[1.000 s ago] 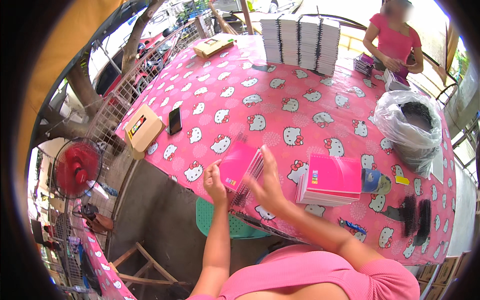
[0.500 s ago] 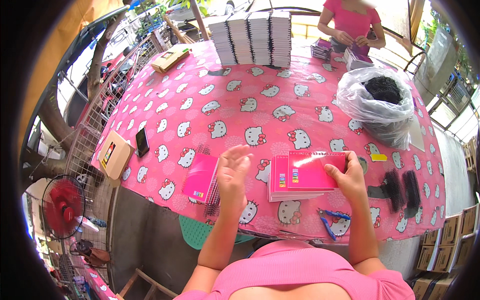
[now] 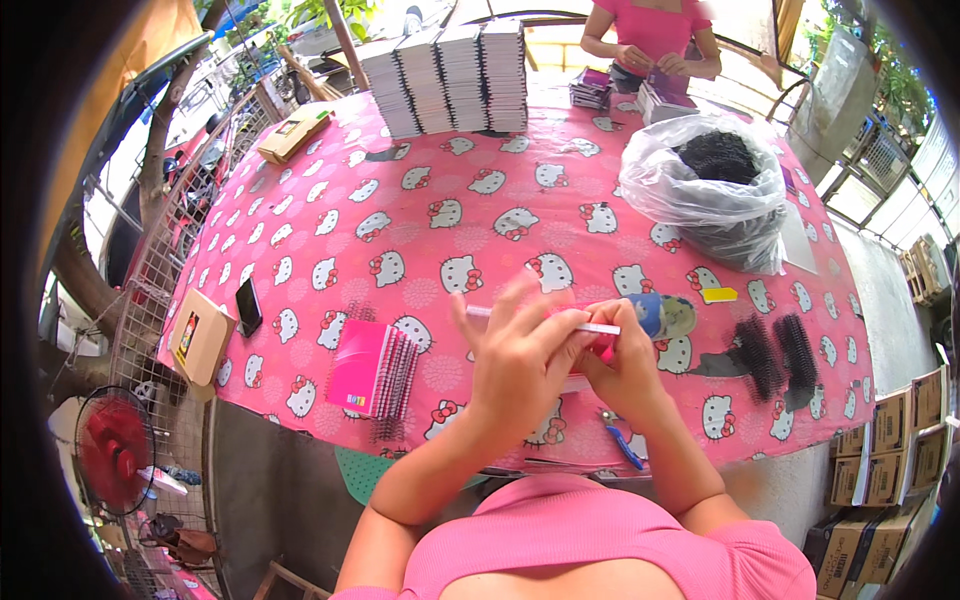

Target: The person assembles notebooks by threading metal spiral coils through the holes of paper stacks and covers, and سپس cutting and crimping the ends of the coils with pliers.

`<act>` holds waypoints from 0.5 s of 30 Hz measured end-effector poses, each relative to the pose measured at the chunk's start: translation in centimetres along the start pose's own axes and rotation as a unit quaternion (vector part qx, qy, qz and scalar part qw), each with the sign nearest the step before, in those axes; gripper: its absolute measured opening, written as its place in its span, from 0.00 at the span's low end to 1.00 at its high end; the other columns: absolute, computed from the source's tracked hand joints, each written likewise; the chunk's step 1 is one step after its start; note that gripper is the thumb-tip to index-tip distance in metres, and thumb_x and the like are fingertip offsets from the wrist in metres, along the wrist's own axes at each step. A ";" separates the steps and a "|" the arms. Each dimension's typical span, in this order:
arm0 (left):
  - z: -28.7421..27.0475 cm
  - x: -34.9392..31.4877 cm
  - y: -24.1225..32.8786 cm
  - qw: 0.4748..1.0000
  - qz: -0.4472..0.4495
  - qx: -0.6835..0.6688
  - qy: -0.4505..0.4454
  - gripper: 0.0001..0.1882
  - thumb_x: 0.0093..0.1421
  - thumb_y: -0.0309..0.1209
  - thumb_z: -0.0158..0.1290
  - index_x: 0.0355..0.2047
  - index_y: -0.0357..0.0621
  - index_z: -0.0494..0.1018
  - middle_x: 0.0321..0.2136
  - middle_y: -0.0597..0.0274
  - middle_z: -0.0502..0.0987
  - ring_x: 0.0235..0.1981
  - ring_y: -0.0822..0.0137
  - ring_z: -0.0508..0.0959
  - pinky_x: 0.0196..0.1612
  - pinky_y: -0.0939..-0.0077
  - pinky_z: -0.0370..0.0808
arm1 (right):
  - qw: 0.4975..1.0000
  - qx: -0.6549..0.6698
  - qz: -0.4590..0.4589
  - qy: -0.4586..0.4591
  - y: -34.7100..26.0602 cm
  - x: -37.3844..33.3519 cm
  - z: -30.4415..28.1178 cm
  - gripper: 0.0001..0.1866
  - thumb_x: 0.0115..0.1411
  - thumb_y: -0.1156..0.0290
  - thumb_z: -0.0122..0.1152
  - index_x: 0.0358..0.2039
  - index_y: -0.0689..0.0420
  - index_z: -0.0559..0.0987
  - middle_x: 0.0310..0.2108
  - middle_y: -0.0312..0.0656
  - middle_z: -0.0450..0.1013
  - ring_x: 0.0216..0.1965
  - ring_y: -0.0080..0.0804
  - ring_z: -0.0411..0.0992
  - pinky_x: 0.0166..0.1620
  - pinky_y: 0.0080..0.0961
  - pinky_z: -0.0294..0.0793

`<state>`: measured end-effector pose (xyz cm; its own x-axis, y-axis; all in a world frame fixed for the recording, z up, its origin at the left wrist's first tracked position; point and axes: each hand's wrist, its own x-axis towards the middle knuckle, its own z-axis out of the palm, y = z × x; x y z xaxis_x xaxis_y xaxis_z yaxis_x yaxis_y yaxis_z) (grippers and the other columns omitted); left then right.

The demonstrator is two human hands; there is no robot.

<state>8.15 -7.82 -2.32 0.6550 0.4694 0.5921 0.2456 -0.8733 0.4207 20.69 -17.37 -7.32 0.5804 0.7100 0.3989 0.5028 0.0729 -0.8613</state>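
In front of me a thin pink-covered notebook (image 3: 604,328) is raised above the table, seen nearly edge-on. My right hand (image 3: 628,362) pinches its right end between thumb and fingers. Across its near side lies my left hand (image 3: 522,355), thumb and fingers closed on it and the upper fingers raised, a little blurred. The rest of the pink notebook pile is mostly hidden behind my hands. To the left rest several coil-bound pink notebooks (image 3: 362,362). Blue-handled pliers (image 3: 624,442) lie near the table's front edge, below my right wrist.
Black binding coils (image 3: 762,358) lie at the right, near a yellow slip (image 3: 719,295) and a blue-and-beige object (image 3: 664,316). Farther back are a clear bag of black coils (image 3: 715,205) and tall notebook stacks (image 3: 448,80). A phone (image 3: 248,307) lies left; a co-worker (image 3: 655,40) stands opposite.
My left hand has moved right, from beside the coil-bound notebooks to the held notebook. The right hand has lifted that notebook from its pile and tilted it edge-on. The view has shifted slightly right.
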 end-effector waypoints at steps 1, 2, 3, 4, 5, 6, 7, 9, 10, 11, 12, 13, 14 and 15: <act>0.2 0.2 -0.6 1.000 -0.009 -0.020 -0.019 0.12 0.52 0.37 0.62 0.38 0.54 0.80 0.42 0.62 0.76 0.45 0.64 0.74 0.57 0.44 0.50 | 0.996 -0.070 -0.047 0.006 -0.3 0.4 -1.6 0.21 0.46 0.73 0.72 0.36 0.59 0.69 0.32 0.42 0.71 0.36 0.32 0.70 0.40 0.28 0.71; 0.3 0.3 -1.2 0.998 -0.019 -0.039 -0.038 0.09 0.51 0.37 0.63 0.33 0.52 0.82 0.37 0.67 0.80 0.44 0.67 0.75 0.58 0.51 0.52 | 0.986 -0.139 -0.094 0.011 -0.1 0.8 -3.5 0.21 0.46 0.71 0.72 0.37 0.59 0.70 0.32 0.42 0.71 0.36 0.33 0.70 0.41 0.29 0.71; 0.5 0.6 -1.4 0.999 -0.004 -0.048 0.005 0.07 0.50 0.37 0.64 0.29 0.53 0.82 0.25 0.76 0.80 0.35 0.73 0.74 0.54 0.61 0.53 | 0.980 -0.187 0.007 0.061 1.7 0.8 -6.2 0.21 0.46 0.69 0.72 0.37 0.59 0.72 0.34 0.44 0.72 0.38 0.36 0.70 0.42 0.32 0.70; 0.5 0.8 -1.1 0.998 -0.004 -0.058 -0.003 0.07 0.50 0.37 0.64 0.29 0.53 0.82 0.26 0.76 0.80 0.35 0.73 0.74 0.54 0.61 0.53 | 0.959 -0.234 0.112 0.113 4.9 0.3 -10.2 0.21 0.45 0.66 0.72 0.37 0.60 0.73 0.35 0.46 0.72 0.40 0.38 0.70 0.44 0.34 0.70; 0.5 1.1 -0.8 0.997 -0.002 -0.071 -0.012 0.07 0.50 0.37 0.64 0.30 0.54 0.82 0.26 0.75 0.80 0.34 0.73 0.74 0.54 0.61 0.53 | 0.915 -0.339 0.131 0.174 10.8 -1.0 -14.9 0.19 0.46 0.64 0.72 0.34 0.60 0.75 0.37 0.48 0.72 0.41 0.44 0.70 0.44 0.37 0.70; 0.4 1.3 -0.7 0.997 -0.005 -0.078 -0.020 0.07 0.50 0.37 0.64 0.30 0.54 0.82 0.27 0.75 0.80 0.34 0.73 0.74 0.54 0.61 0.53 | 0.853 -0.460 0.190 0.157 13.7 -3.0 -17.9 0.18 0.47 0.64 0.71 0.34 0.60 0.75 0.35 0.49 0.72 0.42 0.48 0.70 0.44 0.41 0.70; 0.6 1.5 -0.6 0.996 -0.001 -0.081 -0.023 0.07 0.50 0.37 0.64 0.30 0.54 0.82 0.27 0.75 0.80 0.34 0.73 0.73 0.54 0.61 0.53 | 0.815 -0.516 0.214 0.152 17.0 -5.8 -20.1 0.17 0.48 0.65 0.69 0.35 0.60 0.75 0.34 0.49 0.72 0.41 0.49 0.71 0.44 0.42 0.70; 0.5 1.4 -0.5 0.997 -0.002 -0.074 -0.026 0.07 0.50 0.37 0.64 0.30 0.54 0.82 0.27 0.75 0.80 0.33 0.73 0.73 0.54 0.62 0.53 | 0.787 -0.555 0.243 0.116 20.3 -8.9 -21.7 0.14 0.51 0.68 0.67 0.36 0.59 0.75 0.34 0.49 0.71 0.39 0.50 0.72 0.43 0.43 0.71; 0.4 1.4 -0.5 0.997 -0.006 -0.075 -0.019 0.07 0.50 0.37 0.64 0.30 0.54 0.82 0.27 0.75 0.80 0.33 0.73 0.73 0.54 0.62 0.53 | 0.798 -0.542 0.249 0.088 20.6 -9.4 -22.0 0.13 0.52 0.69 0.65 0.36 0.59 0.75 0.34 0.49 0.71 0.39 0.50 0.72 0.42 0.42 0.71; 0.4 1.4 -0.5 0.997 -0.009 -0.076 -0.011 0.07 0.50 0.37 0.64 0.30 0.54 0.82 0.27 0.75 0.80 0.33 0.73 0.73 0.54 0.62 0.53 | 0.807 -0.529 0.254 0.061 21.0 -9.6 -22.3 0.12 0.53 0.70 0.64 0.37 0.59 0.75 0.35 0.49 0.71 0.39 0.50 0.72 0.42 0.42 0.71; 0.5 1.2 -0.5 0.997 -0.014 -0.078 -0.009 0.08 0.50 0.37 0.65 0.30 0.54 0.82 0.27 0.75 0.80 0.33 0.73 0.73 0.54 0.62 0.53 | 0.814 -0.526 0.229 0.092 20.7 -9.8 -22.4 0.12 0.53 0.70 0.63 0.37 0.59 0.75 0.35 0.49 0.71 0.38 0.50 0.72 0.41 0.41 0.72; 0.6 1.1 -0.6 0.997 -0.010 -0.072 -0.004 0.08 0.49 0.37 0.65 0.30 0.53 0.82 0.27 0.74 0.80 0.33 0.72 0.73 0.53 0.63 0.54 | 0.821 -0.520 0.200 0.123 19.1 -8.7 -22.0 0.11 0.54 0.71 0.62 0.37 0.59 0.75 0.35 0.49 0.71 0.38 0.50 0.73 0.41 0.41 0.72; 0.6 0.9 -0.9 0.998 -0.006 -0.067 0.001 0.08 0.49 0.37 0.65 0.30 0.53 0.82 0.27 0.74 0.80 0.33 0.72 0.74 0.52 0.63 0.55 | 0.827 -0.513 0.171 0.154 18.3 -7.8 -21.8 0.10 0.55 0.71 0.62 0.37 0.59 0.75 0.35 0.50 0.71 0.37 0.50 0.73 0.40 0.40 0.73; 0.7 1.0 -0.8 0.998 0.005 -0.069 0.003 0.09 0.48 0.36 0.66 0.30 0.53 0.82 0.27 0.73 0.80 0.34 0.72 0.74 0.52 0.64 0.55 | 0.826 -0.509 0.174 0.168 18.5 -7.7 -22.4 0.09 0.56 0.72 0.60 0.37 0.59 0.76 0.36 0.50 0.71 0.38 0.51 0.72 0.40 0.40 0.73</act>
<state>9.10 -6.80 -2.55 0.6526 0.4620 0.6005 0.1385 -0.8519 0.5050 39.85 -37.18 -19.29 0.8624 0.3170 0.3947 0.4466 -0.8435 -0.2985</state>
